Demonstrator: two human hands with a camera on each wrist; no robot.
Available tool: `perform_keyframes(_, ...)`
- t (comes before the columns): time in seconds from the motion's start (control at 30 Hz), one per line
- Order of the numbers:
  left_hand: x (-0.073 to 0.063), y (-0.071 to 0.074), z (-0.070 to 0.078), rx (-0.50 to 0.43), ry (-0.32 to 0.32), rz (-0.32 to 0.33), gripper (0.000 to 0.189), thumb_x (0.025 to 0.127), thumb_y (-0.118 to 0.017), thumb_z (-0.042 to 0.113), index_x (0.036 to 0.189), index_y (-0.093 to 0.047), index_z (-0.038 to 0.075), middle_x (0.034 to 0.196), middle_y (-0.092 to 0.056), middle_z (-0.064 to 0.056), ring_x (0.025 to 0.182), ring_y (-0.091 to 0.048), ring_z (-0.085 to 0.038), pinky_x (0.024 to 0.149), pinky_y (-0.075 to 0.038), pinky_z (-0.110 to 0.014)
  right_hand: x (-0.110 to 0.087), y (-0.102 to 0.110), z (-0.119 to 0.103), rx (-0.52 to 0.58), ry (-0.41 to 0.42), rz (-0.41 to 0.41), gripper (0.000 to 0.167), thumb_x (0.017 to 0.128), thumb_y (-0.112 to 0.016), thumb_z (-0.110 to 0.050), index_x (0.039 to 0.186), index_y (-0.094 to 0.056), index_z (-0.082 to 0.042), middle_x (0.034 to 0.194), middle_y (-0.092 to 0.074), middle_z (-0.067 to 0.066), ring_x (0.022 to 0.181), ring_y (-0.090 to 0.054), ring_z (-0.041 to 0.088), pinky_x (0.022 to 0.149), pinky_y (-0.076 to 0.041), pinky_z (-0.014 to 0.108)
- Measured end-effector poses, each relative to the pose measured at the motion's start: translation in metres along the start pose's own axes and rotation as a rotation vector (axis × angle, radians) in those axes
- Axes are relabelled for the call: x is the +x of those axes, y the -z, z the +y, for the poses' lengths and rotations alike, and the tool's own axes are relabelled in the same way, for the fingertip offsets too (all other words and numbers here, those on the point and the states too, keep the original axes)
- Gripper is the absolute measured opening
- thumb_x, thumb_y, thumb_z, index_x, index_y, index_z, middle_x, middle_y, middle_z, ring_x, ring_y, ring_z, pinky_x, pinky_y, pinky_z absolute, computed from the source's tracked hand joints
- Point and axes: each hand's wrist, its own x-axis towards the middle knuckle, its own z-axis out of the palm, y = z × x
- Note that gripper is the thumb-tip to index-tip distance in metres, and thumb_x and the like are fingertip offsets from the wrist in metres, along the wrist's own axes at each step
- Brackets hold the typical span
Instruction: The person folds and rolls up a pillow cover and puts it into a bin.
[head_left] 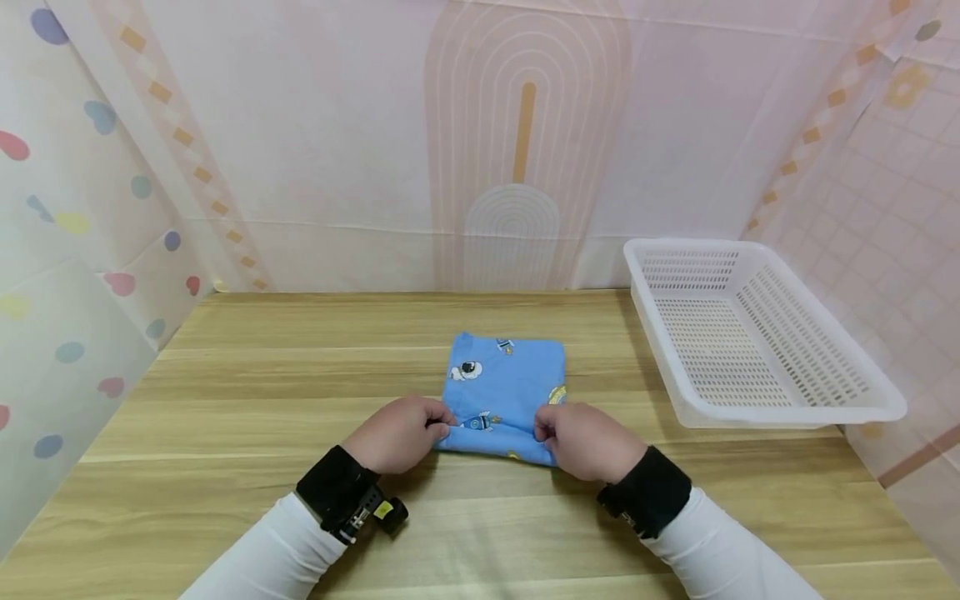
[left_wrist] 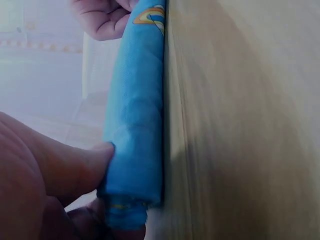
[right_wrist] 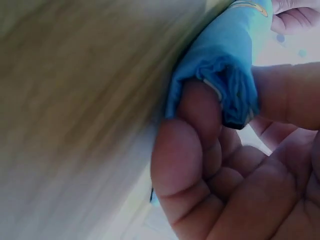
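A blue cloth (head_left: 510,383) printed with cartoon astronauts and rockets lies folded into a rough rectangle on the table. Its near edge is turned over into a thick roll. My left hand (head_left: 399,435) pinches the left end of that roll between thumb and fingers. At the right end, my right hand (head_left: 591,442) grips the roll the same way. In the left wrist view, the rolled cloth (left_wrist: 134,115) runs from the left thumb to the right hand (left_wrist: 102,20). Layered folds of cloth (right_wrist: 230,85) show between the right thumb and curled fingers in the right wrist view.
A white plastic basket (head_left: 817,414) with slotted walls stands at the right of the wooden table (head_left: 247,400), with nothing seen inside. Patterned cloth walls (head_left: 337,150) rise at the back and both sides. Black straps with small devices circle both wrists.
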Motion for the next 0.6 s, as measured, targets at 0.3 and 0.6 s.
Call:
perform_keyframes(0.3,-0.002,-0.005,0.007,-0.01,0.02,0.059,0.012,0.1,-0.067,0.006,0.099,-0.074,0.015,0.1,-0.068,0.001,0.089,-0.058,-0.016,0.083,-0.05,-0.037,0.001,-0.004,0.001,-0.064,0.063,0.076,0.017,0.095,-0.071,-0.001,0.085,-0.068,-0.015,0.084,-0.063,-0.003,0.08,-0.056,0.013,0.077,-0.053,0.033)
perform_keyframes(0.6,-0.01,-0.014,0.013,0.267,-0.141,0.258,0.022,0.09,-0.079,0.005,0.078,-0.07,0.022,0.084,-0.061,0.009,0.08,-0.056,-0.01,0.08,-0.051,-0.036,-0.002,-0.002,-0.002,-0.125,0.128,0.059,0.013,0.093,-0.072,0.001,0.092,-0.079,-0.011,0.09,-0.074,-0.001,0.085,-0.066,0.013,0.081,-0.059,0.036)
